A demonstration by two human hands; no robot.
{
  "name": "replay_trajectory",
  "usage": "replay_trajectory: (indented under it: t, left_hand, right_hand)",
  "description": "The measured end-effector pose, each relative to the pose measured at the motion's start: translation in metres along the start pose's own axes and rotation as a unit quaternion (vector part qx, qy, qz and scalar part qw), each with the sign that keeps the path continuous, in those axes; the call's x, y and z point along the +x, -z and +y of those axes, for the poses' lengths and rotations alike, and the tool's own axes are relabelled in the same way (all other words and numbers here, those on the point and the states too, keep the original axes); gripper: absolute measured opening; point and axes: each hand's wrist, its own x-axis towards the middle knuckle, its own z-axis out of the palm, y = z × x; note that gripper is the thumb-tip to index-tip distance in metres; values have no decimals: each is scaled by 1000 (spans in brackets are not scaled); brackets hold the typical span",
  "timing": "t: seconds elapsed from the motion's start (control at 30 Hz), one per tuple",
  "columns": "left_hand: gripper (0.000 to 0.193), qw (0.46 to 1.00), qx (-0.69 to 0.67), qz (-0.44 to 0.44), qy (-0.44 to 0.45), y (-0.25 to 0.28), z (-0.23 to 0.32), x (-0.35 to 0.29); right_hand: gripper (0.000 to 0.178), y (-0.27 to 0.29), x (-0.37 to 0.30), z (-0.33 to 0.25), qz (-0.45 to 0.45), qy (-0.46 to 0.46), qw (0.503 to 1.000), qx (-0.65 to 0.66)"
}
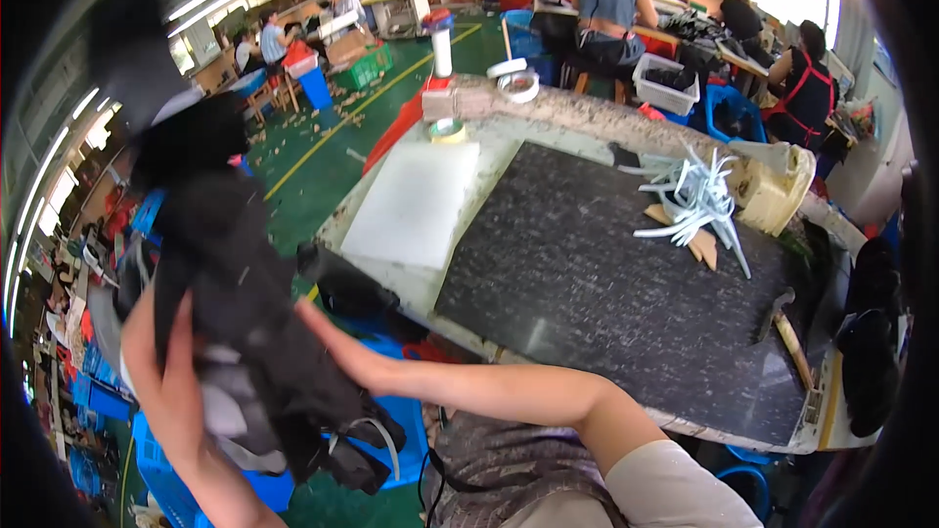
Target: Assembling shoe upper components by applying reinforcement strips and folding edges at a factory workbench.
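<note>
At the left, a large bundle of dark material [220,254], which looks like black cloth or shoe-upper pieces, is lifted off the table and blurred at its top. Its exact kind is unclear. My left hand [166,352] is pressed round its near left side, thumb and fingers partly showing. Across my body reaches the right arm, and my right hand [318,328] meets the bundle's right side, its fingers hidden behind the dark material. Below the bundle, more black and grey pieces [362,450] hang over a blue crate [406,430].
A worktable with a dark stone slab [577,274] stands at right, bearing a white board [416,200], a hammer [787,342], pale blue strips [694,196] and tape rolls [518,86]. Blue crates [156,460] line the left. Several people sit working farther back.
</note>
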Motion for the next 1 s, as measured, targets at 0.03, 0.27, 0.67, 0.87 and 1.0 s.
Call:
replay_trajectory:
  t: [0.03, 0.27, 0.67, 0.87, 1.0]
  left_hand:
    - [31, 998, -53, -29, -25, -21, 27, 26]
    - [49, 952, -100, -114, -264, -250, 139, 154]
    - [34, 860, -268, -279, -332, -383, 46, 82]
    - [44, 906, 28, -200, -373, -341, -12, 72]
    - [47, 872, 90, -198, -439, -335, -40, 59]
  right_hand:
    - [86, 10, 1, -28, 53, 14, 998, 18]
    - [66, 278, -35, -113, 329, 138, 933, -39]
    - [25, 266, -192, -180, 436, 222, 663, -567]
    - [45, 243, -113, -122, 276, 31, 557, -783]
    - [39, 251, -123, -115, 287, -3, 597, -749]
